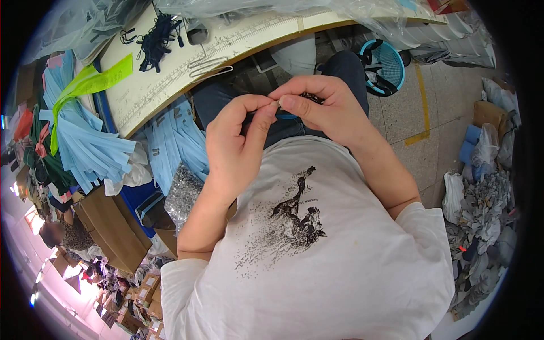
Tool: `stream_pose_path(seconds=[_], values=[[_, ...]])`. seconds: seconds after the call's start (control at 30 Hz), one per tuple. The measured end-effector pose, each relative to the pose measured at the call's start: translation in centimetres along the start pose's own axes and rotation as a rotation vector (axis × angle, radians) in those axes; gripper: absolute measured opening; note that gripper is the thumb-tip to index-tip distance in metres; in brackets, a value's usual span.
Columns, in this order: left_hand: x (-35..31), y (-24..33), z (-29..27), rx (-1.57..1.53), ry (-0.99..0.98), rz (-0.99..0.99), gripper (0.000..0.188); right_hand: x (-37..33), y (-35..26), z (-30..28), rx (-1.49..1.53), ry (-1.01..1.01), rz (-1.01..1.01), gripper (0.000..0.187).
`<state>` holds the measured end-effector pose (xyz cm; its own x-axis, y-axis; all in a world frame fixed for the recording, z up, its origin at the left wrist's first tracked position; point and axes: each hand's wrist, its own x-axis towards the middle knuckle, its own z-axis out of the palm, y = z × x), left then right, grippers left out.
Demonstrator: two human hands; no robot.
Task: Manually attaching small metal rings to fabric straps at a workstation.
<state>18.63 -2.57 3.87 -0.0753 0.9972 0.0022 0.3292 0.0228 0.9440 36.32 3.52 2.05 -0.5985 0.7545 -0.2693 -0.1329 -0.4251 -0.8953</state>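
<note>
My left hand (pixel 233 148) and my right hand (pixel 328 110) meet over my lap, thumbs and forefingers pinched together. Between the fingertips is something small and pale, too small and covered to name. Behind the right hand's fingers shows a bit of a dark, speckled thing (pixel 312 98); whether it is held or lies on my lap I cannot tell. In front of me is a white work table (pixel 136 96) with ruler marks along its edge. On it lie a bundle of dark cord loops (pixel 158 44) and a bent metal wire (pixel 211 68).
Light blue fabric strips (pixel 93 144) and a neon yellow strip (pixel 85 85) hang at the left. A cardboard box (pixel 110 226) stands below them. To the right of my knee is a turquoise basket (pixel 392 65). Grey scraps (pixel 484 209) are piled far right. Another person is at far left.
</note>
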Motion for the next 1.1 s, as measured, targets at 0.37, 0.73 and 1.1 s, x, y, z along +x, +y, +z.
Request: stream_pose_path(seconds=[0.37,0.73,1.1], values=[[-0.3,0.4,0.2,-0.201,-0.03,-0.08,0.017,0.3,0.9,0.0,0.141,0.069,0.043,0.014],[-0.1,0.0,0.2,-0.197,-0.014,-0.027,0.02,0.6,1.3,0.6,-0.219,0.071,-0.254,0.019],[-0.1,-0.3,0.2,-0.191,-0.012,-0.085,0.029,0.4,1.1,0.0,0.344,0.089,-0.003,0.019]])
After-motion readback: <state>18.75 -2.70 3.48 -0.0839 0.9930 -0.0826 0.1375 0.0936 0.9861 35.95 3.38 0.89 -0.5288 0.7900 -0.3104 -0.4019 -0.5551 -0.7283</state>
